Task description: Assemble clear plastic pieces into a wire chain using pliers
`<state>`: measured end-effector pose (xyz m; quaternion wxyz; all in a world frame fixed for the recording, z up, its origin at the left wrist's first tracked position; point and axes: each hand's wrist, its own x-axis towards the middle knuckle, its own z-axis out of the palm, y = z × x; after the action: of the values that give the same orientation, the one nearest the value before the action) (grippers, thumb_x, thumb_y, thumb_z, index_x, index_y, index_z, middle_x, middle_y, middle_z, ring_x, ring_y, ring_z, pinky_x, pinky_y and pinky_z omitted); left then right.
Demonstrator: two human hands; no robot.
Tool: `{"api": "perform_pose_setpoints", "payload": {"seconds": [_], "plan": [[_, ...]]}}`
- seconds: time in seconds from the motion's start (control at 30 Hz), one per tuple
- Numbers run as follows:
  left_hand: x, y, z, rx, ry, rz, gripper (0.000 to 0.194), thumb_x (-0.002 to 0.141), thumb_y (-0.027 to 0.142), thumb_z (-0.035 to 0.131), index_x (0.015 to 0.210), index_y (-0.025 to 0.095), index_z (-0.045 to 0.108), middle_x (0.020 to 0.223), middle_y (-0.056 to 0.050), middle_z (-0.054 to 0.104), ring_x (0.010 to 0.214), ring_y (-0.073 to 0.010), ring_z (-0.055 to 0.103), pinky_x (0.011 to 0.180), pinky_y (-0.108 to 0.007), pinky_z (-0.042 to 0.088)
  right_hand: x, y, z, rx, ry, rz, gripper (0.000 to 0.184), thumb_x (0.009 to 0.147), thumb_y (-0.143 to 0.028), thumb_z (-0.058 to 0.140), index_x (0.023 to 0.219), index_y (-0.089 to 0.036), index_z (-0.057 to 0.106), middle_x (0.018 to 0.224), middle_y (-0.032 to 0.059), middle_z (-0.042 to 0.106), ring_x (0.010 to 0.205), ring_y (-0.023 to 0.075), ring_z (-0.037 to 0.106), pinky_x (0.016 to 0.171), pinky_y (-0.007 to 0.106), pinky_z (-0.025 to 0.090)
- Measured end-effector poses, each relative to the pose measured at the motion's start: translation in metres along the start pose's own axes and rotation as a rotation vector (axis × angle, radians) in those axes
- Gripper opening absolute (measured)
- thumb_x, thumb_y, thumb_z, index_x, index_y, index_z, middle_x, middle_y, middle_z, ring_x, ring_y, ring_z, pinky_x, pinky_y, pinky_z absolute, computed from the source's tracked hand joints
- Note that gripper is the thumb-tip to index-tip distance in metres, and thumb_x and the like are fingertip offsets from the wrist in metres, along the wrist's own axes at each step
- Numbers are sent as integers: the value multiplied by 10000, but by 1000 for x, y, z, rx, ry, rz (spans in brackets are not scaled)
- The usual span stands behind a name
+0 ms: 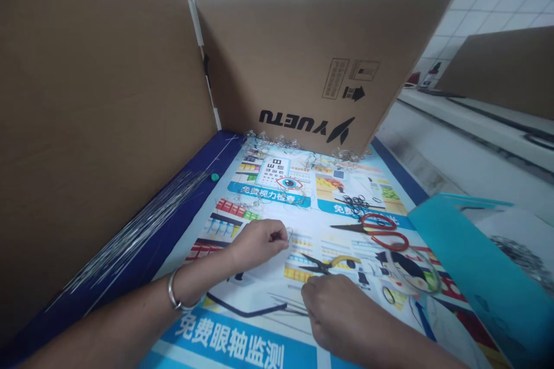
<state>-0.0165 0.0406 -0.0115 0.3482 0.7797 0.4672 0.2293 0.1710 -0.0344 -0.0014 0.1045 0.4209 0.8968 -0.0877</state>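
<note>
My left hand [259,242] rests on a printed poster [242,340], fingers curled in a pinch on a small bent wire piece [289,234]. A silver bangle [173,291] circles that wrist. My right hand [341,308] lies lower on the poster with its fingers folded under, close to thin wires [281,302]; what it holds is hidden. Yellow-handled pliers [329,264] lie just above the right hand, untouched. Red-handled scissors [376,229] lie farther right.
Cardboard panels [99,115] wall the left and back [303,63]. A bundle of long thin wires [138,230] lies along the left panel. Small wire pieces [281,141] are heaped at the back. Black rings [357,202] sit on the poster. A teal box [485,277] stands right.
</note>
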Motion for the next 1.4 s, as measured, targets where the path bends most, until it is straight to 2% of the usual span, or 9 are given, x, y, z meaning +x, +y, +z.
{"api": "perform_pose_setpoints", "payload": {"seconds": [0.13,0.37,0.53,0.7,0.83,1.0,1.07,1.2,1.4], "plan": [[-3,8,-4,86,-112,37,98,757,195,557,723,174,647,678,28,638,637,-105,552,573,-178,365,-1,4,-12,58,18,22,125,710,-123,466,719,-177,578,735,38,639,601,150,562,486,296,171],[-20,28,-4,381,-451,190,68,742,256,621,775,218,668,793,10,689,699,-152,599,520,-200,311,-4,-2,-12,-71,-40,21,143,720,-88,513,771,-163,623,779,71,638,619,174,573,476,299,245],[-33,34,9,568,-418,275,28,724,195,589,726,185,615,776,-26,677,642,-183,608,461,-235,272,1,-5,5,-109,-75,43,192,792,-30,471,819,-137,628,771,59,631,675,166,592,571,280,434],[-39,38,14,657,-472,384,122,705,103,538,786,169,602,790,-58,665,647,-205,618,443,-255,305,2,2,15,-79,-44,29,340,879,-354,516,1168,-175,508,1170,79,528,970,195,554,806,409,479],[-42,41,11,683,-496,396,135,705,106,532,823,138,591,824,-89,658,663,-228,627,447,-273,360,1,3,11,-62,-60,32,303,887,-329,504,1148,-176,524,1149,76,542,954,189,559,796,394,482],[-43,45,6,646,-508,380,151,697,100,525,837,139,565,843,-88,664,685,-241,637,483,-289,422,-2,-1,-9,-21,-77,33,170,743,-90,495,798,-170,635,811,51,652,684,183,614,593,290,448],[-42,48,3,637,-517,364,161,683,83,521,825,150,555,836,-72,669,677,-237,641,487,-285,429,-3,-2,-14,34,-36,21,221,720,-142,524,909,-182,630,885,60,663,742,214,627,584,291,425],[-41,54,-2,645,-537,346,159,674,67,510,797,161,545,814,-61,674,661,-234,646,472,-271,406,-1,0,-14,42,-71,25,162,746,-138,483,797,-178,631,827,57,679,687,210,636,548,283,372],[-40,54,-6,582,-518,283,153,684,85,510,797,185,532,770,-37,676,617,-223,644,427,-250,312,-5,7,-11,181,46,65,107,722,-282,579,795,-211,611,832,25,676,751,213,629,588,266,363]]}}
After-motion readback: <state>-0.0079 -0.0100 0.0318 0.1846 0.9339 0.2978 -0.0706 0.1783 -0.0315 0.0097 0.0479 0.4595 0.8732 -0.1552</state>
